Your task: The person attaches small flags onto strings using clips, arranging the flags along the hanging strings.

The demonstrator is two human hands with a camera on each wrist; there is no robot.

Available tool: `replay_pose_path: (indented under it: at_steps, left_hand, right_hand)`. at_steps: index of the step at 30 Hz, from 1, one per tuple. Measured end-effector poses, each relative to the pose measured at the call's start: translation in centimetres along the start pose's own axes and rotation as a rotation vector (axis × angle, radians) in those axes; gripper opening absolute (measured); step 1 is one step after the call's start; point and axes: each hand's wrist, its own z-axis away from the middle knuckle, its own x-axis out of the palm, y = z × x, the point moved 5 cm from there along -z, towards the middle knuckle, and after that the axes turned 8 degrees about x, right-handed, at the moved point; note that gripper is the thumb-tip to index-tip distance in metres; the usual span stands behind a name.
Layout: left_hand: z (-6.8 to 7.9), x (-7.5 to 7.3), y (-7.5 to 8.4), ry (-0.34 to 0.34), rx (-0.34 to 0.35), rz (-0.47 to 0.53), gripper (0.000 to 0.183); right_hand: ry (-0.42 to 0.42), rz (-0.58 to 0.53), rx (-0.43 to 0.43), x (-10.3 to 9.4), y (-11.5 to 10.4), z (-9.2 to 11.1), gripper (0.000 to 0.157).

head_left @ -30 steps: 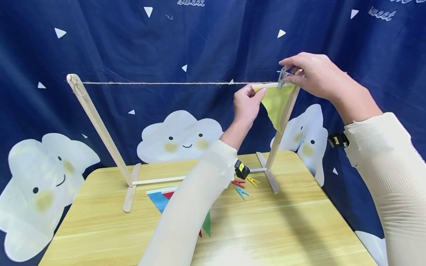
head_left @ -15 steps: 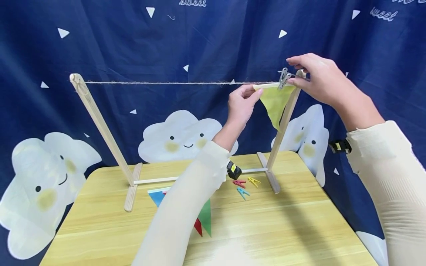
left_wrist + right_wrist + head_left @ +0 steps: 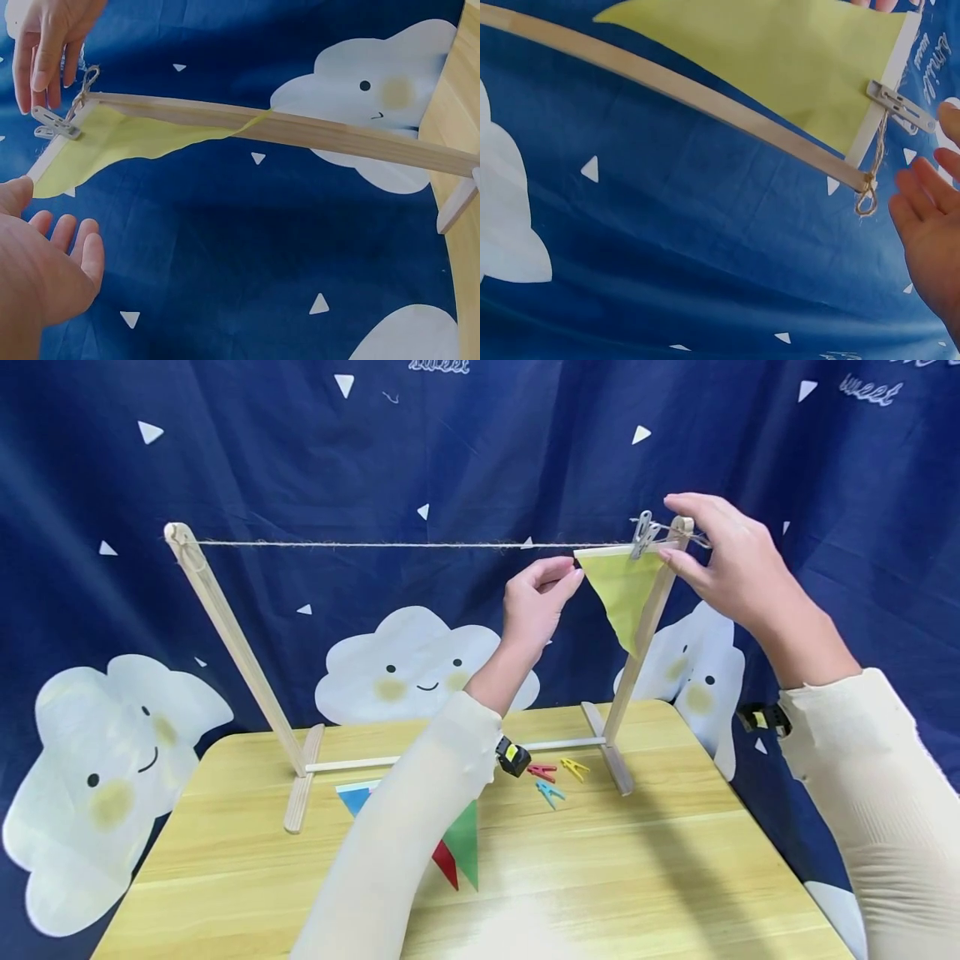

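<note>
A yellow triangular pennant (image 3: pixel 618 593) with a white top band hangs from the twine (image 3: pixel 420 544) near the right post. A grey clothespin (image 3: pixel 643 535) clips its band to the twine; it shows side-on in the right wrist view as the clothespin (image 3: pixel 900 106). My left hand (image 3: pixel 534 603) is beside the pennant's left corner, fingers relaxed and holding nothing. Just right of the clothespin, my right hand (image 3: pixel 738 560) has its thumb and fingers spread apart, with nothing gripped. In the left wrist view the pennant (image 3: pixel 112 142) hangs between both hands.
A wooden frame with a left post (image 3: pixel 232 639) and right post (image 3: pixel 637 668) stands on the table (image 3: pixel 600 877). Red (image 3: pixel 542 772), yellow (image 3: pixel 575 768) and blue clothespins (image 3: pixel 550 793) lie by its base. Blue, red and green pennants (image 3: pixel 462 843) lie partly under my left forearm.
My right hand has let go of the grey clothespin and moved right, its fingers spreading. The left hand has released the pennant's corner and drawn slightly left. The pennant stays hanging.
</note>
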Motion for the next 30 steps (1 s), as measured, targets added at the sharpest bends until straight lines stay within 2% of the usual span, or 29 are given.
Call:
replay_pose_path:
  at_steps: [8,12,16,25,30]
  left_hand:
    - [1.1,-0.9,0.0,0.033,0.006,0.060,0.027]
    - [1.4,-1.6,-0.2,0.029,0.003,0.061,0.027]
    - [1.8,-2.4,-0.3,0.015,0.011,0.047,0.028]
    - [3.3,-3.9,-0.4,0.007,0.054,0.063,0.029]
    - [4.2,-4.8,-0.5,0.003,0.050,0.073,0.030]
  right_hand:
    - [0.128,-0.088,-0.087,0.4,-0.2,2.0,0.064]
    - [0.137,-0.114,-0.114,0.9,-0.3,2.6,0.064]
    - [0.139,-0.129,-0.104,1.3,-0.2,3.2,0.066]
    - [0.156,-0.161,-0.114,3.3,-0.1,5.2,0.066]
    - [0.154,-0.223,-0.079,4.2,0.0,6.3,0.063]
